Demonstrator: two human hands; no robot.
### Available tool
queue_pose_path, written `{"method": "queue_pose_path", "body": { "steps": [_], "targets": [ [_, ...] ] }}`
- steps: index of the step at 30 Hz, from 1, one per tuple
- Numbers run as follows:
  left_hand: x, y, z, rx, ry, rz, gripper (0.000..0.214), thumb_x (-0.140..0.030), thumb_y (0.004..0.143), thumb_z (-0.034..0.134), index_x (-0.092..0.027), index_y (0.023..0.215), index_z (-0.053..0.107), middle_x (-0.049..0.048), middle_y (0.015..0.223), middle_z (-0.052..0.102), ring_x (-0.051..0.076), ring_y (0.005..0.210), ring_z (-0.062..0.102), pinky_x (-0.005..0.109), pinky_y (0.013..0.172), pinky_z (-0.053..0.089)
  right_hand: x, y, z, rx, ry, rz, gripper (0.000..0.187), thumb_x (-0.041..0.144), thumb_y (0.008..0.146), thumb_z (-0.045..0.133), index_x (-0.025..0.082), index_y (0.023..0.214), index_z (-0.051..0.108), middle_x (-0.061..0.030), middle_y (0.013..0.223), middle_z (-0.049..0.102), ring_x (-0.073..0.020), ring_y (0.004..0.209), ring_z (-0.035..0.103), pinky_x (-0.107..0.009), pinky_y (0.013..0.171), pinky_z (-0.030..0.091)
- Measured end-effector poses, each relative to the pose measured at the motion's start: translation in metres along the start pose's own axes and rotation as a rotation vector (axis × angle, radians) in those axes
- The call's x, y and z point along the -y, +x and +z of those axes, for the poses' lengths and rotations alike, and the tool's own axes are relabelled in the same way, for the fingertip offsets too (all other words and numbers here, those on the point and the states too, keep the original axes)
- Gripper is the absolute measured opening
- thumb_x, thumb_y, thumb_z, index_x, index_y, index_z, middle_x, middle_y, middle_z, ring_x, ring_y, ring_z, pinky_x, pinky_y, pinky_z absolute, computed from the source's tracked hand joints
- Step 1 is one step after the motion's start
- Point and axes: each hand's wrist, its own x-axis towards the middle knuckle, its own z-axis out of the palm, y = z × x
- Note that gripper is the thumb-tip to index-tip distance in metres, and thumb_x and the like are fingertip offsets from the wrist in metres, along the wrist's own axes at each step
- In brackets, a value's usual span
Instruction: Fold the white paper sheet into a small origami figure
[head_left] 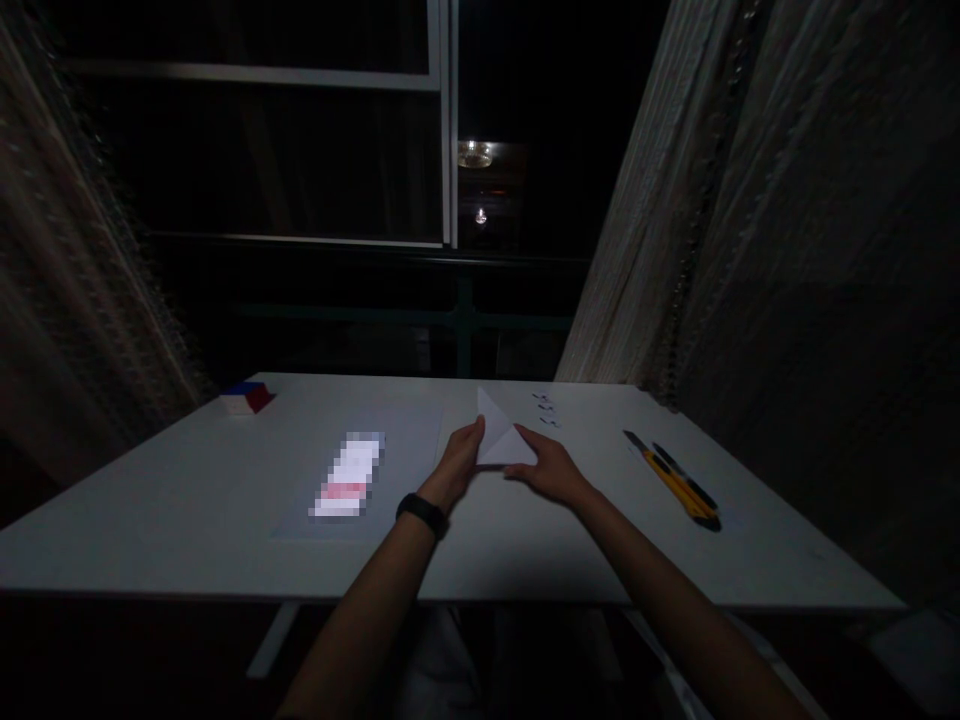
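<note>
A white sheet of paper (501, 434), folded into a triangle, lies on the white table (187, 500) with one corner raised. My left hand (459, 462), with a dark band on the wrist, grips the paper's left edge, fingers closed on it. My right hand (549, 466) rests on the paper's lower right edge, fingers pressed on it. The room is dim.
A flat grey sheet (409, 440) with a blurred patch lies left of the hands. A red and blue block (246, 397) sits at the far left corner. A yellow utility knife (675, 480) and a dark pen (686, 478) lie at the right. Small scraps (545, 408) sit behind the paper. Curtains hang on both sides.
</note>
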Motion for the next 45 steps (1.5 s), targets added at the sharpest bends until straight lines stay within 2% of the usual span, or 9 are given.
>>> {"method": "queue_pose_path", "body": {
  "steps": [5, 12, 17, 24, 31, 34, 40, 45],
  "targets": [
    [-0.009, -0.006, 0.003, 0.057, -0.042, -0.047, 0.052, -0.056, 0.071, 0.058, -0.010, 0.095, 0.063, 0.0099, 0.077, 0.066, 0.019, 0.069, 0.060, 0.030, 0.060, 0.047, -0.003, 0.001, -0.001, -0.017, 0.169, 0.069, 0.077, 0.041, 0.056, 0.075, 0.017, 0.124, 0.049, -0.0095, 0.112, 0.061, -0.0261, 0.101, 0.056, -0.041, 0.089, 0.042],
    [-0.017, -0.011, 0.007, 0.114, -0.136, -0.048, 0.042, -0.045, 0.069, 0.065, -0.010, 0.091, 0.063, 0.0047, 0.070, 0.062, 0.012, 0.060, 0.055, 0.023, 0.056, 0.046, -0.011, 0.004, 0.001, 0.000, 0.450, 0.091, 0.071, 0.038, 0.054, 0.076, 0.018, 0.119, 0.052, -0.0080, 0.108, 0.061, -0.0248, 0.097, 0.057, -0.042, 0.086, 0.044],
    [-0.015, -0.011, 0.007, 0.132, -0.159, -0.050, 0.039, -0.043, 0.070, 0.066, -0.010, 0.090, 0.062, 0.0040, 0.070, 0.061, 0.012, 0.064, 0.056, 0.023, 0.060, 0.048, -0.014, 0.006, 0.001, 0.034, 0.597, 0.110, 0.069, 0.035, 0.054, 0.077, 0.018, 0.117, 0.052, -0.0079, 0.109, 0.061, -0.0243, 0.097, 0.057, -0.041, 0.086, 0.045],
    [-0.014, -0.010, 0.007, 0.135, -0.174, -0.031, 0.039, -0.045, 0.069, 0.065, -0.011, 0.088, 0.061, 0.0056, 0.080, 0.063, 0.013, 0.072, 0.058, 0.026, 0.068, 0.050, -0.010, 0.006, -0.002, 0.017, 0.678, 0.144, 0.060, 0.038, 0.058, 0.075, 0.020, 0.112, 0.057, -0.0071, 0.111, 0.061, -0.0244, 0.104, 0.055, -0.041, 0.093, 0.039],
    [-0.015, -0.010, 0.008, 0.096, -0.174, -0.056, 0.039, -0.037, 0.070, 0.067, -0.012, 0.099, 0.060, 0.0073, 0.083, 0.063, 0.013, 0.069, 0.060, 0.025, 0.065, 0.051, 0.002, 0.003, -0.007, 0.055, 0.752, 0.191, 0.058, 0.039, 0.059, 0.073, 0.022, 0.113, 0.057, -0.0069, 0.117, 0.059, -0.0252, 0.110, 0.052, -0.040, 0.095, 0.037],
    [-0.015, -0.010, 0.008, 0.106, -0.167, -0.035, 0.038, -0.038, 0.070, 0.067, -0.012, 0.098, 0.061, 0.0075, 0.085, 0.063, 0.013, 0.070, 0.060, 0.026, 0.067, 0.051, 0.003, 0.003, -0.006, 0.074, 0.773, 0.192, 0.057, 0.037, 0.060, 0.073, 0.023, 0.113, 0.057, -0.0063, 0.117, 0.059, -0.0249, 0.110, 0.052, -0.040, 0.095, 0.037],
    [-0.016, -0.012, 0.007, 0.071, -0.141, -0.018, 0.042, -0.034, 0.065, 0.072, -0.012, 0.099, 0.063, 0.0080, 0.089, 0.063, 0.014, 0.072, 0.060, 0.025, 0.066, 0.051, 0.003, 0.004, -0.004, 0.062, 0.756, 0.198, 0.058, 0.037, 0.059, 0.073, 0.023, 0.113, 0.056, -0.0069, 0.117, 0.059, -0.0254, 0.110, 0.052, -0.041, 0.094, 0.039],
    [-0.017, -0.013, 0.006, 0.073, -0.147, -0.015, 0.043, -0.033, 0.067, 0.070, -0.014, 0.105, 0.061, 0.0076, 0.090, 0.062, 0.012, 0.068, 0.060, 0.025, 0.065, 0.051, 0.003, 0.004, -0.004, 0.045, 0.743, 0.195, 0.059, 0.035, 0.057, 0.075, 0.022, 0.111, 0.057, -0.0072, 0.116, 0.059, -0.0252, 0.110, 0.052, -0.041, 0.095, 0.037]
  ]
}}
